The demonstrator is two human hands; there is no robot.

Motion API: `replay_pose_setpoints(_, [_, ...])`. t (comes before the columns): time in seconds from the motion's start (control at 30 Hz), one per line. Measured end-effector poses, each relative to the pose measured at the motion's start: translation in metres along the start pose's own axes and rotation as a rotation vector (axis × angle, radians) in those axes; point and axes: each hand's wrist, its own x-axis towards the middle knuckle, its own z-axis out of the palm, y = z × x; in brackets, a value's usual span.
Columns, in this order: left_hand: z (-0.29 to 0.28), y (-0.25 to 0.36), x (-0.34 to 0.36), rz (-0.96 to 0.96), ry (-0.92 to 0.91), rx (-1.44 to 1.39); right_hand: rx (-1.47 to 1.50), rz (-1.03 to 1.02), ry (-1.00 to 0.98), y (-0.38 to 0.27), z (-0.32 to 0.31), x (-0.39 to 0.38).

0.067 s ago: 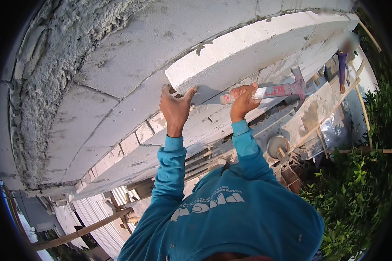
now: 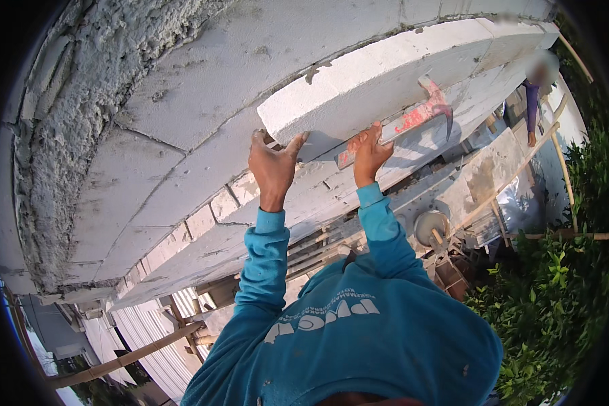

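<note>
My left hand (image 2: pixel 273 169) grips the near end of a white, light concrete block (image 2: pixel 372 74), thumb against its corner and fingers tucked at the end face. Some of those fingertips are out of sight behind the end. The block lies along the wall's top course, its outer side sticking out past the blocks below. My right hand (image 2: pixel 370 154) is closed round the handle of a worn red and silver hammer (image 2: pixel 423 114) with a curved claw. The hammer head sits close to the block's lower edge; whether it touches cannot be told.
A wall of pale blocks (image 2: pixel 149 176) curves across, with rough mortar (image 2: pixel 81 128) at left. Below stand bamboo poles (image 2: pixel 125 358) and a round bucket (image 2: pixel 432 228). Another person in a purple sleeve (image 2: pixel 531 105) is at far right, above green bushes (image 2: pixel 541 304).
The hammer and my right hand have shifted left and the hammer head has swung nearer the block and wall. My left hand stays at the block's end.
</note>
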Motion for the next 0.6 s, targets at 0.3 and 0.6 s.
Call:
replay_pose_setpoints(0.3, [0.002, 0.006, 0.002, 0.049, 0.037, -0.11, 0.059, 0.068, -0.017, -0.005, -0.01, -0.013])
replay_pose_setpoints(0.6, [0.001, 0.008, 0.003, 0.032, 0.015, 0.064, -0.044, 0.195, -0.104, 0.011, -0.007, -0.025])
